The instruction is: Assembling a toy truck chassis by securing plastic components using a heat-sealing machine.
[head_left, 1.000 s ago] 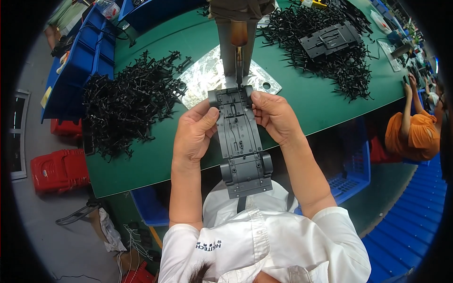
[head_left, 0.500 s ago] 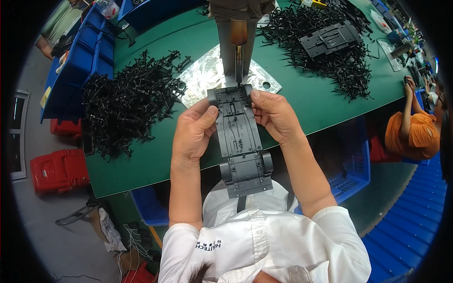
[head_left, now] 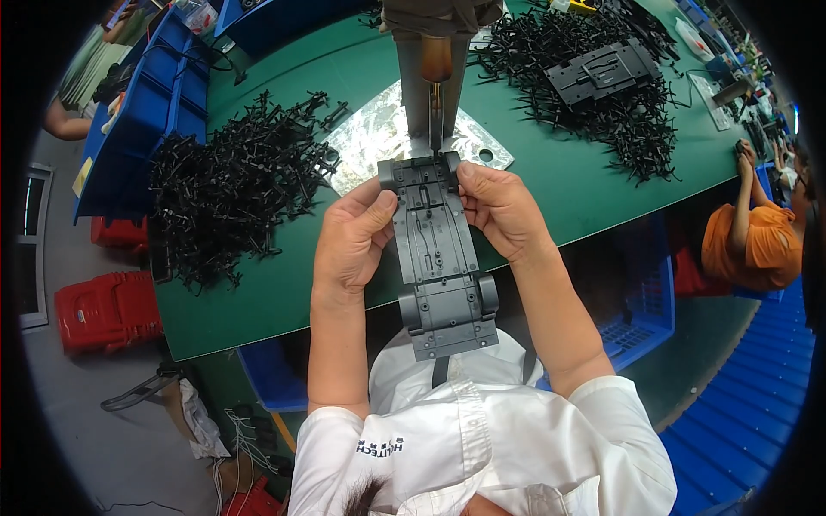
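A dark grey plastic chassis plate (head_left: 437, 249), with curved wheel arches at its corners, is held between my two hands. My left hand (head_left: 351, 236) pinches its left edge near the far end, thumb on top. On the opposite edge, my right hand (head_left: 503, 209) grips by the far right arch, thumb up. The plate's far end lies beneath the thin metal tip (head_left: 435, 120) of an upright machine, over a shiny metal sheet (head_left: 370, 138). Its near end reaches over my lap.
Heaps of small black plastic parts lie on the green table (head_left: 301, 60), one left (head_left: 241, 189), one right (head_left: 576, 77). Another chassis plate (head_left: 601, 72) rests on the right heap. Blue bins (head_left: 142, 120) and red stools (head_left: 107, 312) stand left. A co-worker in orange (head_left: 747, 236) sits right.
The chassis plate has shifted and tilted very slightly under the machine tip, still in both hands. At the upper left, another person's arm has moved.
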A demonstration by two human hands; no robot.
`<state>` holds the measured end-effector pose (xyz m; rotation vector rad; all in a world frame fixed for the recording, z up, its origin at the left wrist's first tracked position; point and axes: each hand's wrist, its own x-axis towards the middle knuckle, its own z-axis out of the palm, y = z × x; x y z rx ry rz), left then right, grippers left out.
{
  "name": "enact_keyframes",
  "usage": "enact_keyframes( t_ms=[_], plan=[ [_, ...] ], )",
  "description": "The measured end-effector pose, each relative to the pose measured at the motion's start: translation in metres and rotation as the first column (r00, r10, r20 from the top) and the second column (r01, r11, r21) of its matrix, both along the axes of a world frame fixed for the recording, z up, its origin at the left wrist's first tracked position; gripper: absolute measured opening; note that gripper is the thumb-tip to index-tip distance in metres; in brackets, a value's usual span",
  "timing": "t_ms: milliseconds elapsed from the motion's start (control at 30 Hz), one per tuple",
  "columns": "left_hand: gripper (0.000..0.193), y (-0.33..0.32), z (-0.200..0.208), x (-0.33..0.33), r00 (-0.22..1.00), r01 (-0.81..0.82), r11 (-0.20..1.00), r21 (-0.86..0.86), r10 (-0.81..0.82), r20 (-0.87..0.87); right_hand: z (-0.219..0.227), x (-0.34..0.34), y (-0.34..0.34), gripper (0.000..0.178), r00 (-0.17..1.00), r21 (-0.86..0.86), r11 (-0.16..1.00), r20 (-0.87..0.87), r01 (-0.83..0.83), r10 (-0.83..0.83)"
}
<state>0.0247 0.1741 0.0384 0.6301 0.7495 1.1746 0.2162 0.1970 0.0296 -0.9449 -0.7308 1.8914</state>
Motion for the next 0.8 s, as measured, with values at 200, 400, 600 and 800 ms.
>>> enact_keyframes(
  t_ms=[200, 400, 600, 800],
  plan=[
    [0.032, 0.0019, -0.0089, -0.0052, 1.0, 0.007, 1.0, -0.002, -0.007, -0.025, -0.0023, -0.0007, 0.001, 0.028, 1.0, -0.021, 1.0, 0.007, 0.001, -0.001],
    [0.033, 0.0026, -0.0042, -0.0021, 1.0, 0.007, 1.0, 0.001, -0.007, -0.01, -0.0055, 0.0007, 0.0027, 0.028, 1.0, -0.033, 0.999, 0.007, -0.006, 0.006],
    [0.033, 0.0035, -0.0046, -0.0027, 1.0, 0.004, 1.0, -0.002, -0.004, -0.005, -0.0065, -0.0001, 0.0035, 0.027, 1.0, -0.039, 0.999, 0.02, 0.007, -0.006],
    [0.031, 0.0039, -0.004, -0.0024, 1.0, 0.002, 1.0, -0.011, -0.002, -0.001, -0.0067, -0.0001, 0.0035, 0.027, 1.0, -0.044, 0.999, 0.025, 0.013, -0.012]
  ],
)
